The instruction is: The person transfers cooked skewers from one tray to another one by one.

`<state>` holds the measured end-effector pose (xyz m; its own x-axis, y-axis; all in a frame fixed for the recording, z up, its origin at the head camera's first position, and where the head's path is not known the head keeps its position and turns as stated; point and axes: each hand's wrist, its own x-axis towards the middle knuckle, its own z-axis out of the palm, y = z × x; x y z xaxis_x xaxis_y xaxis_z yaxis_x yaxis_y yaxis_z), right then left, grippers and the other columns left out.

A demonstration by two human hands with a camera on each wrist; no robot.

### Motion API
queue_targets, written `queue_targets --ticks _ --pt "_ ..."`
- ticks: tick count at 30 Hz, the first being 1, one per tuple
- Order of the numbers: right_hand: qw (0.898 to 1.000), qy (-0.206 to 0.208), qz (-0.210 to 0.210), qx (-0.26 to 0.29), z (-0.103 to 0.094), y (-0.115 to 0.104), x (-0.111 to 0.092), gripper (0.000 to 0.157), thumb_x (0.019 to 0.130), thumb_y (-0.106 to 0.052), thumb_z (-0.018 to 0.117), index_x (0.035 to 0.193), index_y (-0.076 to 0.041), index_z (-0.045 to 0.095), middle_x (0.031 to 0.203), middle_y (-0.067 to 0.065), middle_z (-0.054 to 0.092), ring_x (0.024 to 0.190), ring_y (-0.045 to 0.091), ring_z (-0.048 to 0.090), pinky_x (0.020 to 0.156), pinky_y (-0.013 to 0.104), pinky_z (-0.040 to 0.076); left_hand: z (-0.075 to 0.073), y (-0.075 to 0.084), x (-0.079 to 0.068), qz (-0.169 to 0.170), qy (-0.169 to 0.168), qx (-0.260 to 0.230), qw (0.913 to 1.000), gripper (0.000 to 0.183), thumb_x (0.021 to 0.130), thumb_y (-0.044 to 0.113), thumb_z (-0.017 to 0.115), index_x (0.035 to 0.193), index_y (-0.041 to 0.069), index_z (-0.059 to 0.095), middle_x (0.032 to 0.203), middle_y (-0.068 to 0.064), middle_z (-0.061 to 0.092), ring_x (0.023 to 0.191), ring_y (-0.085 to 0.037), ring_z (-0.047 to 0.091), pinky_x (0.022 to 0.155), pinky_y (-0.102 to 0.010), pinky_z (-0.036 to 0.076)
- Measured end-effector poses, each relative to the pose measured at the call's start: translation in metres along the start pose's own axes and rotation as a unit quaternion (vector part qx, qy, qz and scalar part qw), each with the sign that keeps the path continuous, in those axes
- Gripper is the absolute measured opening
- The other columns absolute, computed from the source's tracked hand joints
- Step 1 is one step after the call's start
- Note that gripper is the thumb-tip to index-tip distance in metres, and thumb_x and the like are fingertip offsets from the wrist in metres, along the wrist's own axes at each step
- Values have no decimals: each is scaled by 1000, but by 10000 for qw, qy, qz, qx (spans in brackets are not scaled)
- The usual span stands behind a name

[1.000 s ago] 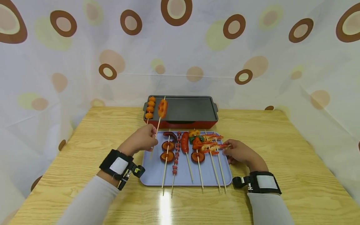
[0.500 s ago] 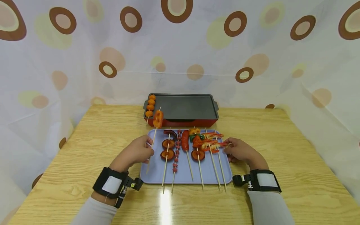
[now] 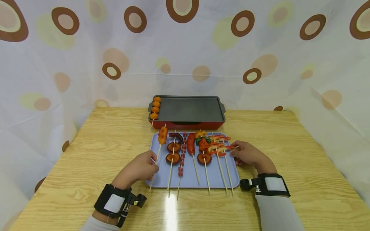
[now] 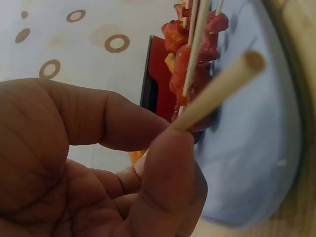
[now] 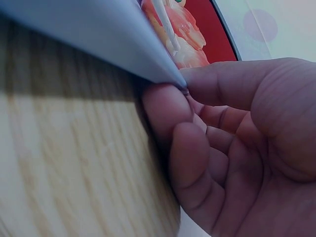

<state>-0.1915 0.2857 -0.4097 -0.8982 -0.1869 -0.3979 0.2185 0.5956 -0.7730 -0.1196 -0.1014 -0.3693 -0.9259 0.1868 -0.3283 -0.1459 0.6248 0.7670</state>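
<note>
My left hand (image 3: 143, 165) pinches the wooden stick of a skewer with glossy orange-brown food (image 3: 162, 136) between thumb and forefinger. This skewer slants over the left side of a pale lilac tray (image 3: 189, 179), food end away from me. In the left wrist view the stick's blunt end (image 4: 222, 91) sticks out past the fingertips. My right hand (image 3: 250, 156) grips the tray's right rim, thumb above and fingers beneath, as the right wrist view shows. On the tray lie mushroom skewers (image 3: 172, 158), a sausage skewer (image 3: 190, 144), a skewer of small red pieces (image 3: 182, 155) and shrimp skewers (image 3: 216, 149).
Behind the tray stands a red grill with a dark flat plate (image 3: 190, 109). A skewer of orange balls (image 3: 155, 109) lies along its left edge. The wooden table (image 3: 115, 134) reaches back to a patterned cloth (image 3: 185, 57).
My left hand has drawn back toward me with its skewer, from in front of the grill down over the tray's left side. The right hand stays at the tray's rim.
</note>
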Motion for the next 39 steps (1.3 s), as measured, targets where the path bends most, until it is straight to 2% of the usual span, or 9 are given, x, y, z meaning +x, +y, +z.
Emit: queue_targets --ticks 4,8,26,39 --pt "10000 12 33 -3 -1 0 -1 36 98 -11 57 130 1 46 86 11 59 65 19 58 58 30 51 9 -3 -1 -5 -32 41 10000 17 85 0 56 102 1 52 66 -7 53 51 -17 49 49 -27 35" --pt "10000 8 18 -13 -1 0 0 36 98 -11 58 130 1 47 87 11 59 65 18 58 58 30 51 17 -3 -1 66 -13 179 9998 15 84 0 55 98 3 52 59 -5 51 48 -16 48 49 -26 34" --pt "9999 -81 -109 20 -2 1 2 34 98 -10 54 129 2 47 82 9 60 63 18 59 56 30 51 29 0 3 173 46 839 9963 15 79 2 59 91 4 51 62 -5 57 51 -16 55 49 -27 36" --pt "9998 -80 -156 27 -1 0 1 35 98 -10 55 130 2 46 82 9 60 63 18 59 56 30 50 27 1 6 191 75 716 9972 15 79 4 63 93 4 56 61 -4 59 51 -15 54 49 -26 36"
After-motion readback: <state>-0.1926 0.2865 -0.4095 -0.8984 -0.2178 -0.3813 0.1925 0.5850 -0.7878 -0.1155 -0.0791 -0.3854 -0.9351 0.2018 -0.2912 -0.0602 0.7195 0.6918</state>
